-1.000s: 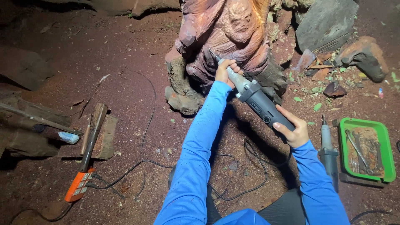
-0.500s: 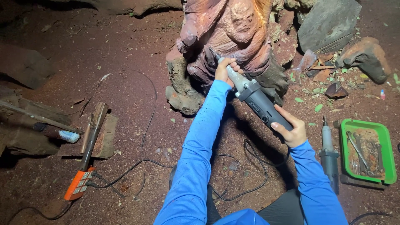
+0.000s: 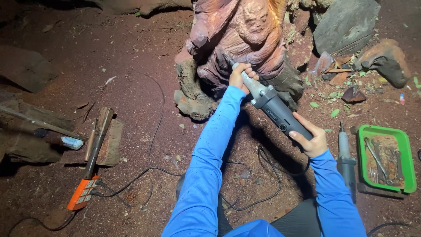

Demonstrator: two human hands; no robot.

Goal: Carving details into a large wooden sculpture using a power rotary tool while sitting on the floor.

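Hands in blue sleeves hold one long grey die grinder (image 3: 274, 107) against a reddish wooden carving (image 3: 245, 39) that stands in the upper middle of the frame. The left hand (image 3: 240, 75) is clenched around the narrow front neck of the tool, close to the bit, and the bit touches a fold in the lower part of the carving. The right hand (image 3: 310, 139) grasps the thick rear end of the body, right of the centre of the frame. The tool lies on a diagonal between the two hands.

To do this well, I think the front hand should guide and the rear hand should only carry the weight, with light pressure, so the bit follows the groove and does not jump. The black cable (image 3: 267, 175) on the ground below should remain loose and away from the bit.

At the right edge of the frame a green plastic tray (image 3: 405, 166) sits on the red soil. Inside it lie some thin metal tools, maybe bits and small wrenches, with reddish dust; I cannot tell them exactly. Just left of the tray a second grinder (image 3: 345, 158) lies on the ground. In the lower left an orange power strip (image 3: 81, 193) rests with cables plugged in.
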